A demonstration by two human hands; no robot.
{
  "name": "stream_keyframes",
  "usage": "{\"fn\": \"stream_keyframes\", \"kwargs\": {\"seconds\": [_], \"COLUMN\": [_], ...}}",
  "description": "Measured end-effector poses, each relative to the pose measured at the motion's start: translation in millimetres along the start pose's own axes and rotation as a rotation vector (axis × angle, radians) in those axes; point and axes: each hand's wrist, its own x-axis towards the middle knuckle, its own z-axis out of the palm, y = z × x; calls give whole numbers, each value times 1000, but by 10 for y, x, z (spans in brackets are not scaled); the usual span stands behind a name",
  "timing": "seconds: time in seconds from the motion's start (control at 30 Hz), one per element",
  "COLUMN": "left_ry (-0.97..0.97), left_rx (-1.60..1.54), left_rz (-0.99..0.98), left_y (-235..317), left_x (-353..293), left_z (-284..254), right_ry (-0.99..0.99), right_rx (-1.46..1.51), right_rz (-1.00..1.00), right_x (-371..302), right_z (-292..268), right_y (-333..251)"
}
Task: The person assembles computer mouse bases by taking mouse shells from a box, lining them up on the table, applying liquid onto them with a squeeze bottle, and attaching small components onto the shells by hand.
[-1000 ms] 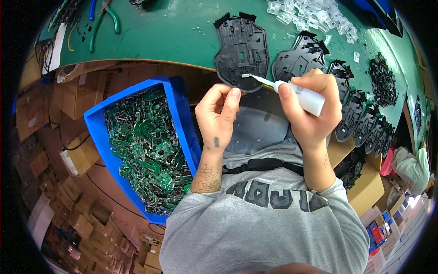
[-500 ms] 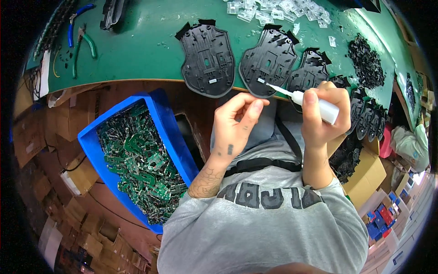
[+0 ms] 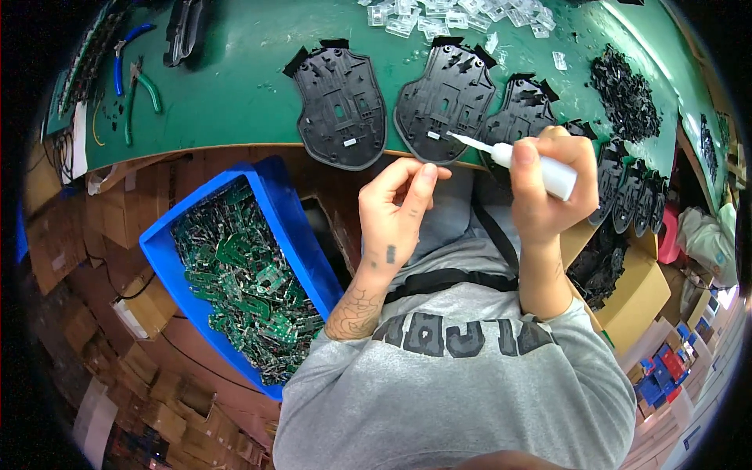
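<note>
My right hand [image 3: 554, 182] is wrapped around a white squeeze bottle [image 3: 558, 179] with a long narrow nozzle. The nozzle tip hovers over the lower part of a black plastic shell [image 3: 445, 94], just right of a small white piece [image 3: 433, 135] set in it. Close to that shell's bottom edge, my left hand [image 3: 394, 205] is closed with thumb and forefinger together; whatever is between them, if anything, is hidden. A similar shell [image 3: 342, 102] with its own white piece lies to the left. Another shell [image 3: 523, 106] sits to the right, partly behind my right hand.
More black shells [image 3: 627, 196] line the table's right edge. Clear plastic parts [image 3: 462, 16] and a heap of small black parts [image 3: 627, 94] lie farther back. Green-handled pliers [image 3: 145, 94] are at left. A blue bin [image 3: 301, 227] of circuit boards stands below the table edge.
The nozzle tip has shifted slightly away from the white piece, toward the right. My left forefinger now reaches a little past the thumb. The whole view has shifted a bit.
</note>
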Motion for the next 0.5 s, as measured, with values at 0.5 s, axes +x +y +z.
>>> {"fn": "stream_keyframes", "kwargs": {"seconds": [0.5], "left_ry": [-241], "left_rx": [62], "left_rz": [-76], "left_y": [-57], "left_x": [-77], "left_z": [425], "right_ry": [68], "right_rx": [-38], "right_rz": [91], "right_x": [-163], "right_z": [-665], "right_y": [-21]}}
